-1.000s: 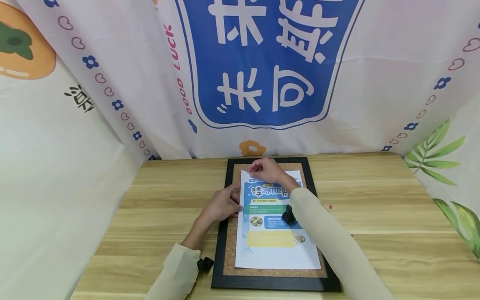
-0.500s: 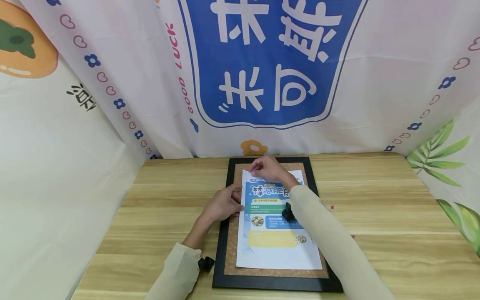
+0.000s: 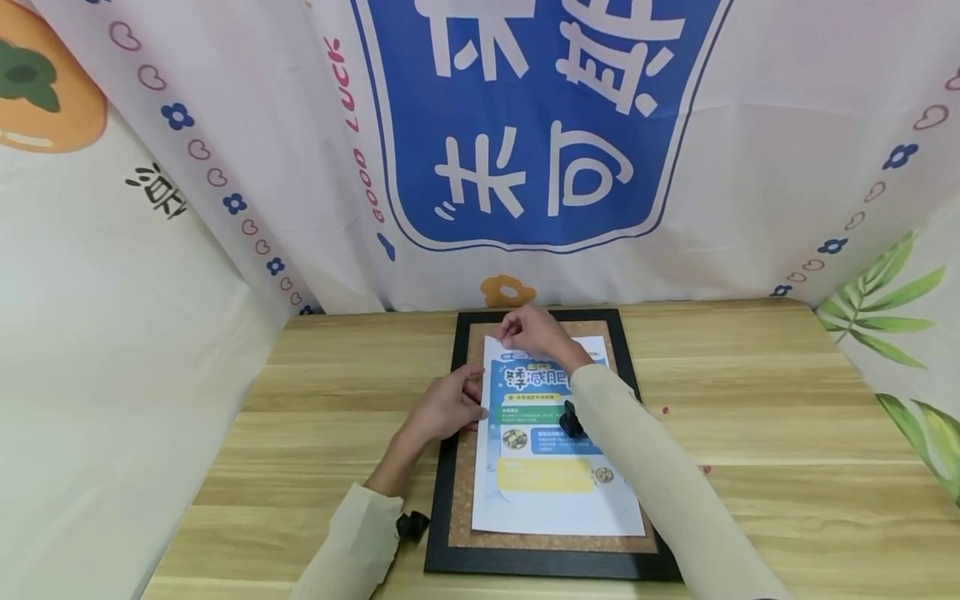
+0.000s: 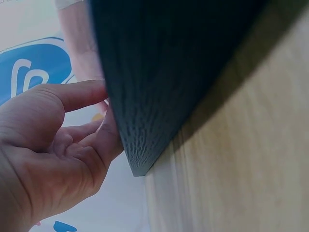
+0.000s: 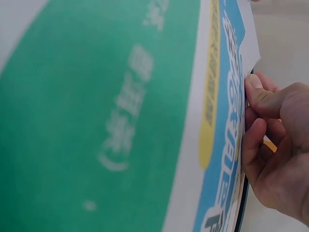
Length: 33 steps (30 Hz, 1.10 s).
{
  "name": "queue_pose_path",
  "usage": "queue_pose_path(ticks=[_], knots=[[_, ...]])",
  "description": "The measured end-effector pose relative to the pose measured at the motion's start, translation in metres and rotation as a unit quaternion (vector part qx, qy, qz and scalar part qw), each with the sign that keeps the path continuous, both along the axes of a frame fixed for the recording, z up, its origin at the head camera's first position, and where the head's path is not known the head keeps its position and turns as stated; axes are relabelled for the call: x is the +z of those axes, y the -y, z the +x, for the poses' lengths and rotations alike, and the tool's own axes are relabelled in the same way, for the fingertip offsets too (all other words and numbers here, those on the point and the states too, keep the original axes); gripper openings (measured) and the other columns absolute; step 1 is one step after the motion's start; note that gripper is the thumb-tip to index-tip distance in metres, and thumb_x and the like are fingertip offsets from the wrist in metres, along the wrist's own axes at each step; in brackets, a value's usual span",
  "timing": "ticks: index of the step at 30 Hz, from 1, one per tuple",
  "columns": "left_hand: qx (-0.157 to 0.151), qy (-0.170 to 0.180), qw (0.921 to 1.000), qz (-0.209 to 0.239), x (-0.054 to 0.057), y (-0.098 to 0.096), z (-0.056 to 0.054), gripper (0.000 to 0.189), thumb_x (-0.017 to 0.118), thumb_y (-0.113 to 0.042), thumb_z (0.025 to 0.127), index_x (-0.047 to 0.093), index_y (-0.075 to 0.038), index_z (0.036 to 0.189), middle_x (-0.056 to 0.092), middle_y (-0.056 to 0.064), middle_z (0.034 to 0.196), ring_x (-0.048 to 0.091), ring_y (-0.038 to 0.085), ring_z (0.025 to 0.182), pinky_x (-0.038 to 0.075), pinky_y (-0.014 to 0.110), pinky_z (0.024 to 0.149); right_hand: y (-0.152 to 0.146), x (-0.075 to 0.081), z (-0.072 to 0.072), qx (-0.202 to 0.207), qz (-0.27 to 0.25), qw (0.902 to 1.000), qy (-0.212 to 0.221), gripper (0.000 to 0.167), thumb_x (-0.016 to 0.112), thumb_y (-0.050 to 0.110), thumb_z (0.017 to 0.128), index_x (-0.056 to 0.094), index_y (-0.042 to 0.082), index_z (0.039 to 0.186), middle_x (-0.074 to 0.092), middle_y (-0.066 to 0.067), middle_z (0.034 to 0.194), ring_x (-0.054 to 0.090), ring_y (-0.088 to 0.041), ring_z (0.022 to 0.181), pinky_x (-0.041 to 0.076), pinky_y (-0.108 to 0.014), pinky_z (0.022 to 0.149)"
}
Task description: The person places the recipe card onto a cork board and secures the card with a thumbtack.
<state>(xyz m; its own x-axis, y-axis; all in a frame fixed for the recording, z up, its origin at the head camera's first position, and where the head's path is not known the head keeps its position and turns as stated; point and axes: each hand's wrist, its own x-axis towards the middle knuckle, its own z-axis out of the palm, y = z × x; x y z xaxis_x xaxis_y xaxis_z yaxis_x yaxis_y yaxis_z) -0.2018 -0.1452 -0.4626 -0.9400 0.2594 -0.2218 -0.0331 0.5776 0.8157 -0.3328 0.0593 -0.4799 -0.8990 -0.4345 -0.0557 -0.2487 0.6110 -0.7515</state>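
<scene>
Nothing has visibly moved: the relaxed left hand (image 3: 441, 407) touches the poster (image 3: 557, 512), the right hand (image 3: 538, 331) pinches it near the corkboard's (image 3: 462, 500) far-left corner, probably aligning it, steady pressure needed next.

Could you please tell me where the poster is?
Just right of centre in the head view, the poster lies on the corkboard, with the left hand at its left edge and the right hand near its top-left corner.
</scene>
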Motion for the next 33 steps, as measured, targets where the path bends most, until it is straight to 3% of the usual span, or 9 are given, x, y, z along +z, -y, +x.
queue_pose_path(ticks=[13, 23, 33], knots=[[0.006, -0.003, 1.0, -0.006, 0.0, 0.003, 0.0, 0.068, 0.076, 0.007, 0.094, 0.049, 0.0, 0.156, 0.07, 0.015, 0.105, 0.071, 0.017, 0.074, 0.065, 0.029, 0.064, 0.007, 0.001, -0.002, -0.02, 0.019, 0.9996, -0.009, 0.009, 0.077, 0.009, 0.098, 0.081, 0.013, 0.105, 0.077, -0.004, 0.101, 0.067, -0.022, 0.095, 0.057, -0.041, 0.099], [0.006, -0.002, 1.0, 0.004, -0.003, 0.004, 0.0, 0.067, 0.076, 0.007, 0.093, 0.05, 0.0, 0.154, 0.071, 0.015, 0.107, 0.072, 0.016, 0.078, 0.065, 0.029, 0.065, -0.007, 0.002, -0.004, 0.015, -0.004, 0.9999, 0.004, 0.016, 0.078, 0.018, 0.099, 0.081, 0.016, 0.115, 0.075, -0.004, 0.106, 0.062, -0.022, 0.097, 0.052, -0.035, 0.092], [0.011, 0.01, 0.9998, 0.013, 0.0, 0.002, -0.001, 0.066, 0.077, 0.008, 0.093, 0.051, 0.0, 0.153, 0.07, 0.015, 0.108, 0.075, 0.017, 0.083, 0.066, 0.03, 0.066, -0.011, 0.004, -0.01, 0.012, 0.007, 0.9988, 0.047, 0.017, 0.078, 0.023, 0.1, 0.082, 0.02, 0.116, 0.075, -0.002, 0.11, 0.061, -0.023, 0.102, 0.05, -0.036, 0.095]])
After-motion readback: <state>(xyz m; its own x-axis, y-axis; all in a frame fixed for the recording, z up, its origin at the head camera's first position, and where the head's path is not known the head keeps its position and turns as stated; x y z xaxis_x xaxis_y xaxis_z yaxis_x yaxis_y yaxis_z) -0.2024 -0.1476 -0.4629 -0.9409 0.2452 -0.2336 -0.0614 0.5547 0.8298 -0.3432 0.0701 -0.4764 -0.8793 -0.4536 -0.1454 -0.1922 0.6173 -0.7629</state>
